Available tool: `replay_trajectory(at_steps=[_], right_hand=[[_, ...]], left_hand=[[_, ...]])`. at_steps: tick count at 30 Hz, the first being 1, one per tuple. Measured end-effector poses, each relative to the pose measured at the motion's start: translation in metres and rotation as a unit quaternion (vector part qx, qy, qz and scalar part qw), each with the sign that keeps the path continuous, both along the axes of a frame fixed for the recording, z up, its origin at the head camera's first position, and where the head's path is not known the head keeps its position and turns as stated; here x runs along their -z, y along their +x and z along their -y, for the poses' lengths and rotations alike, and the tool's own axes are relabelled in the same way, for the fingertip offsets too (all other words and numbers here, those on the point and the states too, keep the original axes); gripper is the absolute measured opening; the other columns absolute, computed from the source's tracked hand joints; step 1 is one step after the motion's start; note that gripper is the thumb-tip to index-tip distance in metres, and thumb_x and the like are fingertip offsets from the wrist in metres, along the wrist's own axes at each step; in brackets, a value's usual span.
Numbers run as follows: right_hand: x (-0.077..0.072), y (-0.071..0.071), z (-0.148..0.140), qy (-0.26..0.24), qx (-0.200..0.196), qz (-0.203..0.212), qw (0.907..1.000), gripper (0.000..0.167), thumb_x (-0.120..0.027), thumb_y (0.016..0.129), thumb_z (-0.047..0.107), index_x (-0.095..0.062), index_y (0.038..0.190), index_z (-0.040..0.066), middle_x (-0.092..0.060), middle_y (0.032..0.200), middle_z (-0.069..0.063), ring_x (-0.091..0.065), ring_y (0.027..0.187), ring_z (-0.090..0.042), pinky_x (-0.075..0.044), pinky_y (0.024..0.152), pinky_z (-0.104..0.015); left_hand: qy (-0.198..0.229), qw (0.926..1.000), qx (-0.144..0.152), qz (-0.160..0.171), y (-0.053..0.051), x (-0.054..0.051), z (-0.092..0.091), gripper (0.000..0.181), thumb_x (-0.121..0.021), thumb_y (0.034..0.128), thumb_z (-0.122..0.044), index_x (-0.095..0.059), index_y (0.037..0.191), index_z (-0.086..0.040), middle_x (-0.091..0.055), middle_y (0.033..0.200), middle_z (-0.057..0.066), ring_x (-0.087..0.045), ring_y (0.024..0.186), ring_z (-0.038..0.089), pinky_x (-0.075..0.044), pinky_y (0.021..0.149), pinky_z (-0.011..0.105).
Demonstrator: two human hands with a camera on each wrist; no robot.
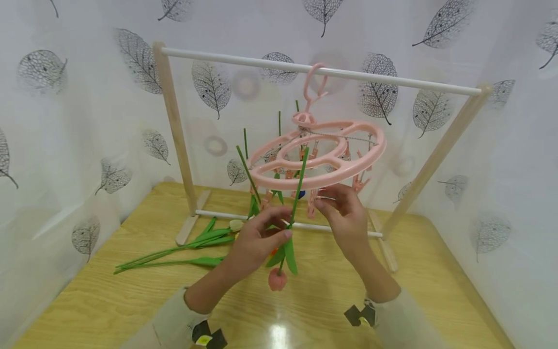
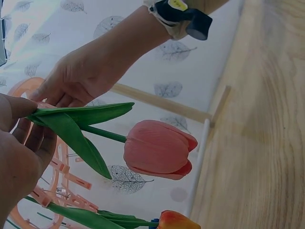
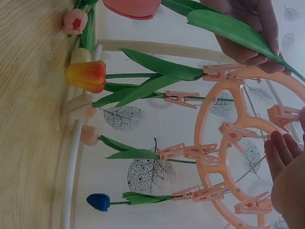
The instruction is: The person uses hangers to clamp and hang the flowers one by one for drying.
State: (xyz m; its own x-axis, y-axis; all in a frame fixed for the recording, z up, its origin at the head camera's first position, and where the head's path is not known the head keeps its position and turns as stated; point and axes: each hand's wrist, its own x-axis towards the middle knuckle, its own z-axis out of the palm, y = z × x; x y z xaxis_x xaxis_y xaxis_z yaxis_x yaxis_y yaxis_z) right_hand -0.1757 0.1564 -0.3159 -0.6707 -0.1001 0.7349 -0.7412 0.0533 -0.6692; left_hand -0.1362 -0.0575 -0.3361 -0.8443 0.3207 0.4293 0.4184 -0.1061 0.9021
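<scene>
A pink tulip (image 2: 159,149) hangs bloom down from my left hand (image 1: 261,240), whose thumb and fingers pinch its green stem near the leaves. The stem rises in front of the rim of a pink round clip hanger (image 1: 301,183). My right hand (image 1: 346,218) is at the front of that rim, thumb and fingertips pinching a pink clothespin (image 1: 312,202); part of the grip is hidden. Other clothespins hold an orange tulip (image 3: 86,76), a blue tulip (image 3: 98,202) and a paler pink tulip (image 3: 89,135) upside down.
The hanger hooks over the white bar (image 1: 235,59) of a wooden-legged rack (image 1: 174,126). Several loose tulips with green stems (image 1: 174,250) lie on the wooden table (image 1: 109,310) at the left. Behind hangs a white curtain (image 1: 100,97) printed with leaves.
</scene>
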Motion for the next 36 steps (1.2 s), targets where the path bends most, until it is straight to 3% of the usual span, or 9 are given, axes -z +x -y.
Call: replay_trajectory(at_steps=[6,14,19,27,36], right_hand=[[-0.002,0.001,0.004,-0.025,-0.027,0.022,0.9991,0.03,-0.067,0.094,0.0,-0.059,0.123,0.002,-0.067,0.11,0.003,-0.068,0.098,-0.01,-0.058,0.083,-0.022],[-0.006,0.013,0.01,-0.046,-0.039,0.089,0.9942,0.029,-0.067,0.094,-0.002,-0.059,0.122,-0.005,-0.07,0.106,0.001,-0.069,0.098,-0.011,-0.058,0.083,-0.021],[-0.006,0.018,0.018,-0.092,-0.076,0.086,0.9891,0.026,-0.066,0.095,-0.001,-0.06,0.12,0.002,-0.07,0.106,0.0,-0.068,0.099,-0.011,-0.057,0.085,-0.021],[-0.003,0.024,0.027,-0.13,-0.045,0.112,0.9841,0.025,-0.062,0.096,-0.005,-0.06,0.12,0.002,-0.067,0.106,0.001,-0.066,0.098,-0.011,-0.056,0.087,-0.022],[0.003,0.025,0.034,-0.158,-0.085,0.101,0.9787,0.021,-0.064,0.097,0.0,-0.062,0.117,0.004,-0.07,0.104,-0.001,-0.068,0.094,-0.011,-0.058,0.084,-0.023]], left_hand=[[0.0,1.0,-0.002,0.008,0.0,0.0,0.001,0.039,-0.066,0.0952,-0.005,-0.06,0.133,-0.01,-0.06,0.122,0.01,-0.059,0.106,0.026,-0.057,0.089,0.029],[-0.004,0.9999,-0.008,0.006,-0.001,0.0,0.002,0.039,-0.066,0.0951,-0.004,-0.059,0.133,-0.006,-0.059,0.122,0.011,-0.058,0.106,0.026,-0.057,0.087,0.028],[-0.002,1.0,-0.007,0.004,-0.001,0.0,0.001,0.039,-0.066,0.095,-0.003,-0.059,0.133,-0.006,-0.06,0.124,0.014,-0.059,0.107,0.026,-0.058,0.089,0.03],[0.002,0.9999,-0.014,0.0,-0.001,0.002,0.0,0.039,-0.066,0.0954,-0.002,-0.059,0.133,-0.006,-0.059,0.124,0.01,-0.059,0.106,0.026,-0.058,0.088,0.03],[0.001,0.9999,-0.014,-0.003,0.0,0.003,0.0,0.037,-0.065,0.0969,-0.005,-0.06,0.132,-0.017,-0.057,0.125,0.005,-0.058,0.107,0.026,-0.057,0.089,0.031]])
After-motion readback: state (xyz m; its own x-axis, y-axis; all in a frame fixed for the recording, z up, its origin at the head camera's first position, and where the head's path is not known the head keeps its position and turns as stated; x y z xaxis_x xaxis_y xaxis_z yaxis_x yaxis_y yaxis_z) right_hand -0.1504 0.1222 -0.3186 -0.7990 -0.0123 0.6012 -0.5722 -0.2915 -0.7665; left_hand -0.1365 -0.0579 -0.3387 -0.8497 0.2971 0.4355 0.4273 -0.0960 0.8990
